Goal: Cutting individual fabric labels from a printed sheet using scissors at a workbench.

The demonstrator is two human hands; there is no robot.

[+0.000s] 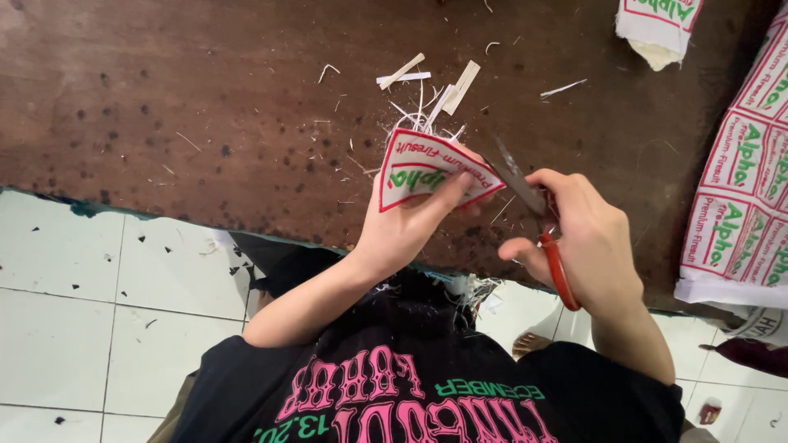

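Note:
My left hand (402,226) pinches a small white fabric label (423,168) with a red border and green and red print, held just above the brown table (164,107). My right hand (583,242) grips red-handled scissors (533,217), fingers through the loops. The dark blades point up and left and meet the label's right edge. Both hands hover over the table's near edge, in front of my black printed shirt (427,385).
White strips and thread scraps (431,90) lie scattered on the table behind the label. A sheet of uncut printed labels (743,189) hangs at the right edge, and another folded piece (657,25) sits at the top right. White floor tiles (82,312) lie below.

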